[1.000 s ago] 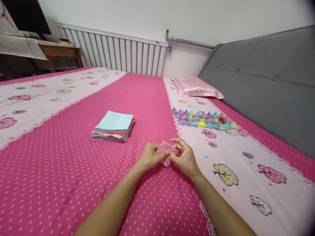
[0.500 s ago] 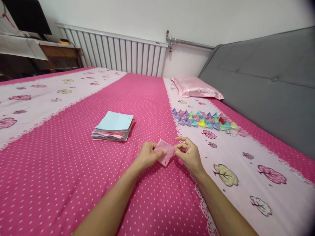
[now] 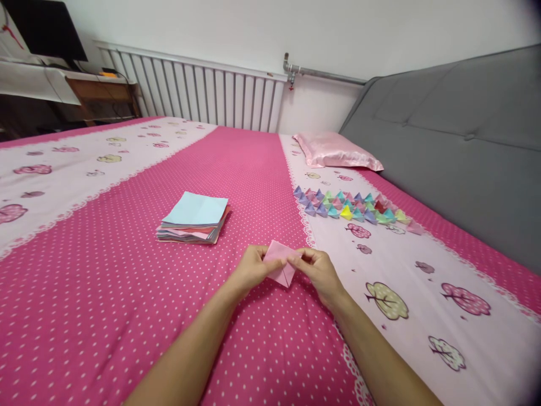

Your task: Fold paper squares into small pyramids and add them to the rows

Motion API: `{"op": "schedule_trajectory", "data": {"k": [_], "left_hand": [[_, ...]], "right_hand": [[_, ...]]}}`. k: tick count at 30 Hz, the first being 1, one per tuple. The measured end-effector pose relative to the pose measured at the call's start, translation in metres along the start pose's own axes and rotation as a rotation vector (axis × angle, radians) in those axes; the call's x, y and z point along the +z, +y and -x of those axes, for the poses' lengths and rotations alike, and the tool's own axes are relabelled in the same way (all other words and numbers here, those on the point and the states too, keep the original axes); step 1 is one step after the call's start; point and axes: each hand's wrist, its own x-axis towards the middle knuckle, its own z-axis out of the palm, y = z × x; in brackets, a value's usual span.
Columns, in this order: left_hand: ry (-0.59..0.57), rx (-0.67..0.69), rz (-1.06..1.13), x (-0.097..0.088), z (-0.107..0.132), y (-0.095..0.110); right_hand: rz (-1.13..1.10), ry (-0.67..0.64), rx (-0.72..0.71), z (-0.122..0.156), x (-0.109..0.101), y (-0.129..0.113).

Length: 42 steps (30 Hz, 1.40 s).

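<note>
A small folded square of pink origami paper (image 3: 279,251) is held between both hands just above the bed, one corner pointing toward me. My left hand (image 3: 252,267) pinches its left side, thumb on top. From the right, my right hand (image 3: 318,272) grips the other side, its thumb lying over the paper near the middle. The fingertips beneath the paper are hidden. Left of the hands lies a stack of paper squares (image 3: 196,210) with a light blue sheet on top. Several rows of small folded paper boats (image 3: 346,212) in mixed colours stand to the right.
The bed has a pink dotted sheet (image 3: 127,293) with pale, tree-printed bands. A pink satin pillow (image 3: 338,149) rests by the grey headboard (image 3: 456,113). Beyond the bed are a white radiator (image 3: 198,87) and, at far left, a desk with a monitor (image 3: 46,28).
My right hand has moved left from the paper's right corner, and its thumb now presses further in on the paper. My left hand keeps its pinch.
</note>
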Motion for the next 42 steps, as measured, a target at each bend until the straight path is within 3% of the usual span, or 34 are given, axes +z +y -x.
{"op": "schedule_trajectory", "data": {"k": [6, 16, 32, 42], "left_hand": [[-0.027, 0.006, -0.027, 0.001, -0.001, -0.002], [0.013, -0.004, -0.042, 0.003, -0.004, -0.007], [0.040, 0.009, -0.039, 0.006, -0.004, -0.007], [0.061, 0.015, -0.175, 0.006, -0.004, -0.010]], "right_hand": [[-0.001, 0.072, -0.018, -0.001, -0.002, 0.003], [0.050, 0.019, -0.025, 0.003, 0.003, 0.003], [0.157, 0.077, 0.020, 0.004, 0.005, 0.005], [0.280, 0.114, -0.071, 0.004, 0.006, 0.006]]}}
